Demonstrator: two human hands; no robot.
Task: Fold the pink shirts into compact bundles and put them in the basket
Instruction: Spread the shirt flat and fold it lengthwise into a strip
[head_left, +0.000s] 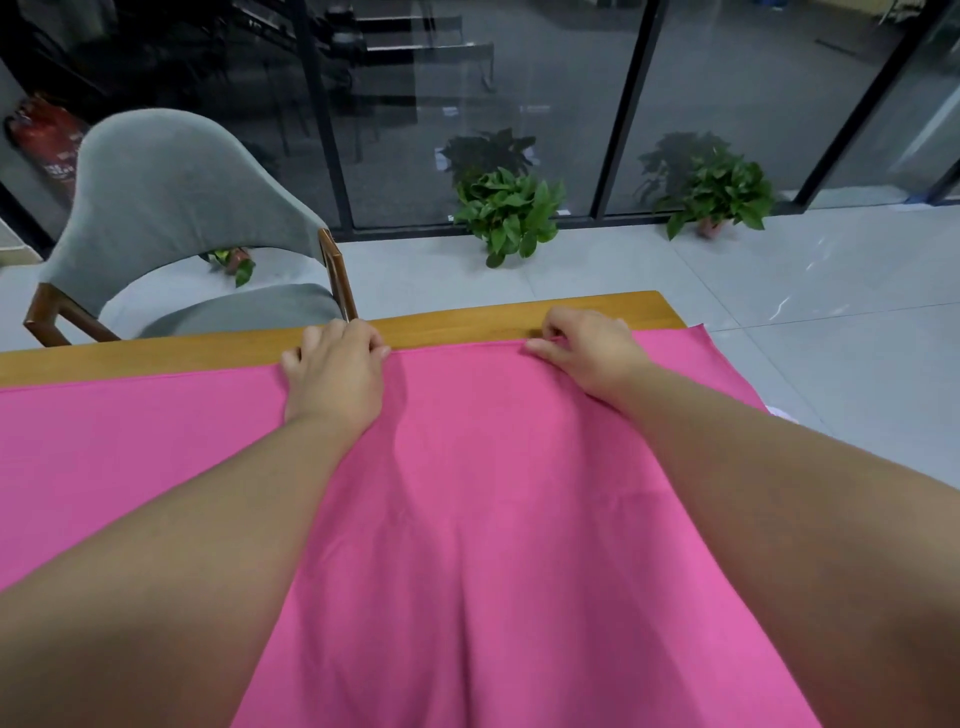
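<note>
Bright pink cotton shirt (467, 519) spread flat over wooden table w/ light-brown top (467, 319), filling centre + lower frame. Left hand (335, 374) and right hand (589, 351) both pinch far hem, upper centre, fingers curled on cloth. Basket not in view. Tip: lift both corners evenly, keep edge taut, bring straight twd body, align hems before pressing crease.

Both forearms bare, stretched fwd, roughly parallel. L hand (335, 371) palm down, fingers curled at far edge of pink shirt (467, 519), pinching it. R hand (589, 351) likewise, knuckles up, fingertips pinching same edge. Hands apart.
</note>
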